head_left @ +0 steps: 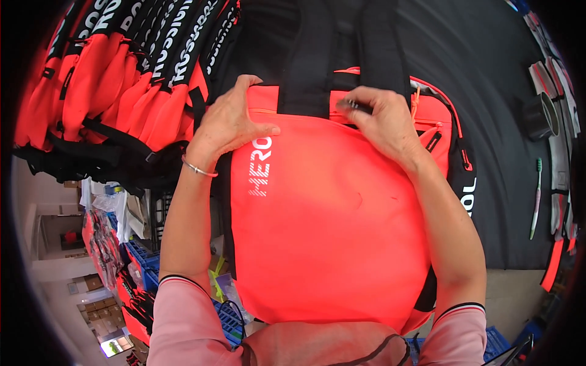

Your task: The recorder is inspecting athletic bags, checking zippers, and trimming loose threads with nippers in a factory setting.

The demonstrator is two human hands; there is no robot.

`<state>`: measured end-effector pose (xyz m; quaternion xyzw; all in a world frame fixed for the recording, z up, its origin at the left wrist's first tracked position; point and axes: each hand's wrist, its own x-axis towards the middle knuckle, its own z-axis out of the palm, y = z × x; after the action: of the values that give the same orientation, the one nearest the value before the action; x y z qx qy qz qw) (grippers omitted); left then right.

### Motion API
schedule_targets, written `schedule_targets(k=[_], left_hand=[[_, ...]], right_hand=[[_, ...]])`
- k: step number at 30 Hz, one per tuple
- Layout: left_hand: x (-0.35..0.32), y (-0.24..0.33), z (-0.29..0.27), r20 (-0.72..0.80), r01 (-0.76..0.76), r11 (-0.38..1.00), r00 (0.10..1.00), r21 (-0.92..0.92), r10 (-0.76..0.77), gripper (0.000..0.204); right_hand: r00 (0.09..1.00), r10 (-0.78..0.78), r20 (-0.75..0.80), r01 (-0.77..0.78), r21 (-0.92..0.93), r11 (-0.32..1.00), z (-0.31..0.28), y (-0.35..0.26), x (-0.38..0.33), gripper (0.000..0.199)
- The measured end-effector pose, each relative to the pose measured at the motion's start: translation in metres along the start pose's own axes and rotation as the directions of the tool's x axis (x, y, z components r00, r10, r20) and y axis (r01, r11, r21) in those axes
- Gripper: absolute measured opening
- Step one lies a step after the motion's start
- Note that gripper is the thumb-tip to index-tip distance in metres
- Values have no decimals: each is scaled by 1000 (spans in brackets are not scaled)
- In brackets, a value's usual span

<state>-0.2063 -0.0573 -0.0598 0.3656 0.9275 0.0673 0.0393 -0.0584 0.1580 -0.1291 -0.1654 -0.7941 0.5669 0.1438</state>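
Nearest the camera, pink sleeves with dark cuffs are seen at the lower edge, and both bare forearms are stretched forward over a large orange-red bag (329, 226). The bag is laid flat on a black work surface (488, 79), its near end hanging over the table edge toward the person's body, with white lettering printed down its left side and black trim along its right edge.

Farther up, the left hand (229, 125) is pressed flat on the upper left corner of the bag, fingers spread and open, the thumb laid along the seam; nothing is gripped by it. A thin bracelet (198, 169) is worn at that wrist. The right hand (381, 119) is closed at the top of the bag, where a small dark piece (354, 105), apparently a zip pull or a pen, is pinched between thumb and fingertips; which it is cannot be told.

Beyond the hands, two black padded straps (342, 43) are seen running away from the bag's top. To the far left, a row of matching orange and black bags (110, 67) is stacked. At the right, a toothbrush (536, 195) and a dark cup (540, 116) are lying on the surface. Below left, blue crates (143, 259) are seen on the floor.
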Motion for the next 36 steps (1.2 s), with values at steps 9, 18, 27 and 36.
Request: schedule_targets(k=[9, 18, 27, 36], left_hand=[[2, -27, 18, 221, 232, 524, 972, -819, -85, 73], [1, -7, 16, 263, 225, 740, 962, -634, -67, 75], [-1, -29, 21, 382, 344, 385, 924, -856, 24, 78], [-42, -21, 38, 380, 368, -195, 925, -909, -23, 69]], right_hand=[[919, -141, 368, 229, -207, 951, 5, -29, -23, 19], [689, -258, 677, 405, -66, 912, 17, -52, -37, 8], [822, -203, 532, 193, 75, 978, 18, -34, -25, 20], [863, -35, 504, 41, -1, 999, 24, -32, -30, 18]])
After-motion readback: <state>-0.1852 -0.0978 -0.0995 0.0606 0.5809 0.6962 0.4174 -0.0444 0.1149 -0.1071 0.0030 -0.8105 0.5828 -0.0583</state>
